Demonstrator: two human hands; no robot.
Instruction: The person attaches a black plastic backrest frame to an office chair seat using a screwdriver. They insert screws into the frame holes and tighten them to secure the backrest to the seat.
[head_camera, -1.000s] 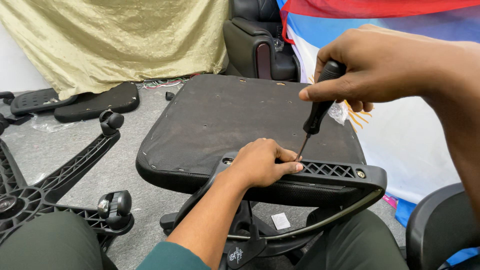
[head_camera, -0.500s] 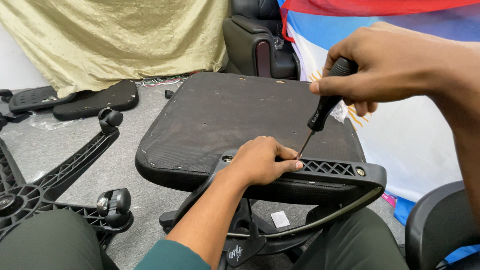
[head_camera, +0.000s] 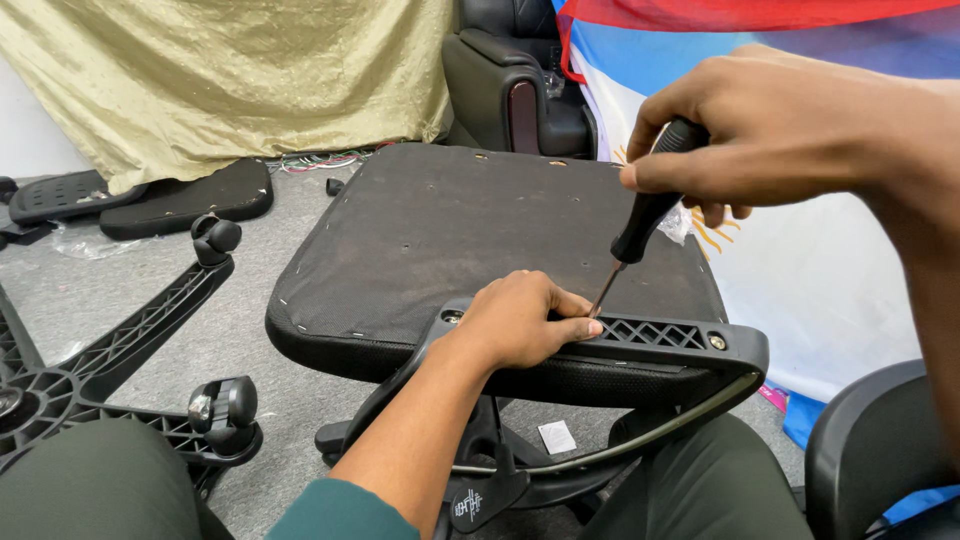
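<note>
Here, the right hand (head_camera: 790, 130) was clenched around the black handle of a screwdriver (head_camera: 640, 235), its tip at the black plastic armrest bracket (head_camera: 650, 340) in the lower centre. The left hand (head_camera: 515, 320), fingers curled, pressed on that bracket. The upturned seat (head_camera: 450, 240) looked stiff and rather heavy; its edge seemed the safest hold.

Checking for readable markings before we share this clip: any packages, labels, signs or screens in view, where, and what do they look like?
Sticker: small white square, on the grey floor under the upturned seat.
Logo mark: small white print on a black plastic chair part, bottom centre.
Clear plastic wrapping: crumpled, on the floor at far left.
No signs or screens.
</note>
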